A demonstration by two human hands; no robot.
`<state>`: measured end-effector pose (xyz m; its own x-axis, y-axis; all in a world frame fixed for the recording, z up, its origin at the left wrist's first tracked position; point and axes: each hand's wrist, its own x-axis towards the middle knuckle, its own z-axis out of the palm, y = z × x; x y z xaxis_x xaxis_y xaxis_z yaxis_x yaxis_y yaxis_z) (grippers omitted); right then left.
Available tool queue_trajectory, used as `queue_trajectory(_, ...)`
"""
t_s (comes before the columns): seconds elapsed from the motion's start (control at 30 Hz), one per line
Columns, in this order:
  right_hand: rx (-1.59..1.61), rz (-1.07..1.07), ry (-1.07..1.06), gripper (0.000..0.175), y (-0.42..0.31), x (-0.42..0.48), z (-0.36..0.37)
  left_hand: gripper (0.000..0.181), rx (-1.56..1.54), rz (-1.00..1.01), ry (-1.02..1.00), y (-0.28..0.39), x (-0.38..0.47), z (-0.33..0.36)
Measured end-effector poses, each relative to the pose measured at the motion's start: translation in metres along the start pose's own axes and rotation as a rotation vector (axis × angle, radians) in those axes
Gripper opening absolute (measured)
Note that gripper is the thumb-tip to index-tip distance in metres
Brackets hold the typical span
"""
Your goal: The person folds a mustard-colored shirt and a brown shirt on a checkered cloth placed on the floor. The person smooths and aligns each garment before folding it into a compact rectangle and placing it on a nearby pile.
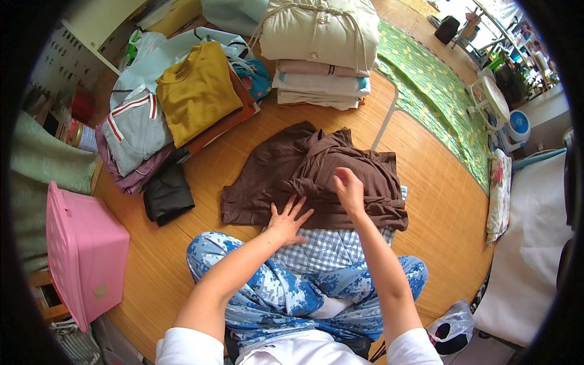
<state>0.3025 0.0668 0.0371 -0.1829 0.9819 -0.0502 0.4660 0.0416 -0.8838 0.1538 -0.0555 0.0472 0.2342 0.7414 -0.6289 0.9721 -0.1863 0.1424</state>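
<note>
A dark brown cloth garment (269, 178) lies rumpled and partly spread before my crossed legs. Under its near edge shows a blue-and-white checked cloth (319, 248). My left hand (286, 223) rests palm down at the brown garment's near edge, fingers spread, the thumb over the checked cloth. Above the right half of the garment is my right hand (350, 189), fingers curled; whether it touches or pinches the fabric I cannot make out.
Folded clothes, with a mustard top (198, 93) and a grey cardigan (134, 132), stand at the left by a black folded garment (168, 194). A tall folded stack (321, 84) is ahead. A pink lidded box (98, 255) sits left; a plastic bag (451, 326) lies lower right.
</note>
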Motion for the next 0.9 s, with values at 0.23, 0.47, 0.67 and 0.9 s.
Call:
queue_trajectory(0.23,-0.624,0.067,0.079,0.043,-0.043,0.042,0.06,0.092,0.087,-0.068,-0.071,0.007,0.006,0.011)
queue_trajectory(0.47,-0.445,0.165,-0.061,0.034,-0.033,0.067,0.076,0.092,0.074,-0.073,-0.027,0.009,0.004,0.011)
queue_trajectory(0.67,0.27,0.181,-0.032,0.021,-0.037,0.078,0.035,0.09,0.473,-0.044,0.157,0.031,0.01,0.031)
queue_trajectory(0.9,0.742,-0.008,-0.085,0.015,-0.104,0.078,-0.022,0.087,0.178,0.009,0.252,0.025,0.006,0.035)
